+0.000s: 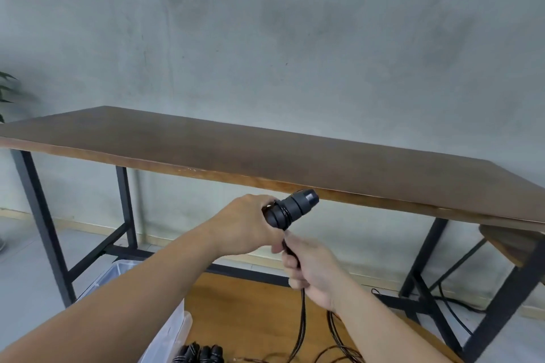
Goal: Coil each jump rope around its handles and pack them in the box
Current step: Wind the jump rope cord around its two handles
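My left hand [250, 224] gripped the black handles [290, 209], held up in front of the long brown table [265, 153], a few turns of cord already around them. My right hand [312, 270], just below, pinched the rope [301, 315], which trailed down to the wooden surface. The clear box [174, 324] sat lower left, more coiled ropes [200, 354] beside it.

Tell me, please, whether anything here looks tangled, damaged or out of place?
Nothing stands out. The left hand holds the handles, the right hand feeds the rope; loose rope lies below.
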